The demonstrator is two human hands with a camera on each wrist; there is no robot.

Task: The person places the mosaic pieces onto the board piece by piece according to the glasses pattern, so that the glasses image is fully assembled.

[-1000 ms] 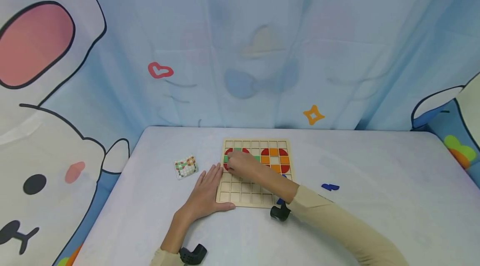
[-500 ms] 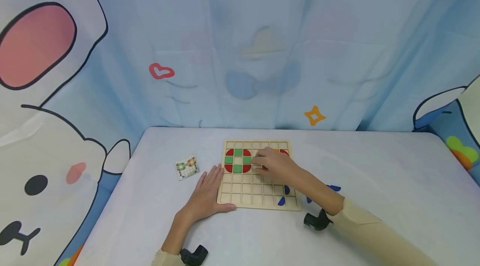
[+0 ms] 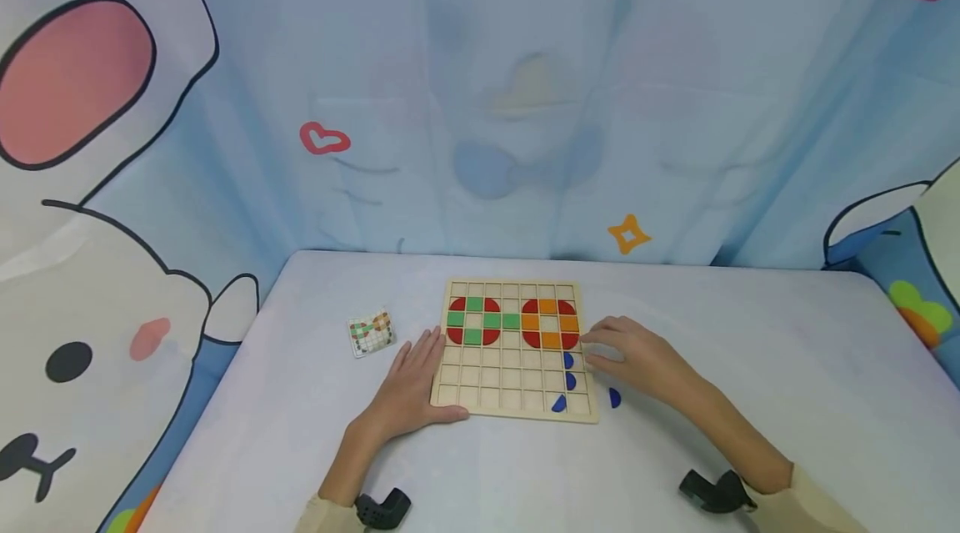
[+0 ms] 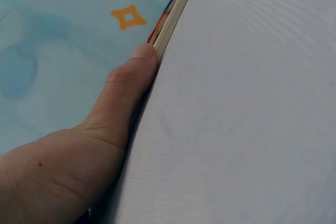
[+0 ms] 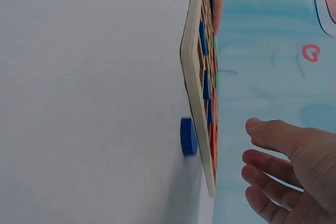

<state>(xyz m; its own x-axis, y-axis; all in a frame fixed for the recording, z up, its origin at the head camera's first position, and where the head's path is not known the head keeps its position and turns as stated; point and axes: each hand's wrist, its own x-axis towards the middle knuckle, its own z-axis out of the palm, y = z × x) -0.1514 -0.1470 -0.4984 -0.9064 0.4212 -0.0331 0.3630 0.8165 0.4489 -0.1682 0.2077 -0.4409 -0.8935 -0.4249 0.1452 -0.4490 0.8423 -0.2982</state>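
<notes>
A square wooden grid board [image 3: 487, 379] lies on the table. Set in its upper rows are two rings of coloured pieces, red with green [image 3: 475, 337] and red with orange [image 3: 551, 340], and a green square [image 3: 511, 321] between them. Blue half-round pieces [image 3: 571, 381] sit near its lower right. My left hand [image 3: 408, 387] rests at the board's lower left corner, fingers straight along the left edge, thumb [image 4: 123, 90] at the front edge. My right hand [image 3: 637, 358] hovers just past the right edge, fingers loosely bent, nothing seen between them in the right wrist view.
Another blue piece [image 3: 615, 398] lies on the white table [image 3: 750, 349], right of the board and below my right hand. A small pattern card [image 3: 371, 334] lies left of the board. A printed blue curtain [image 3: 420, 208] hangs behind the table.
My right hand has moved rightward from the green and red ring, across the board and past its right edge. The left hand has stayed in place.
</notes>
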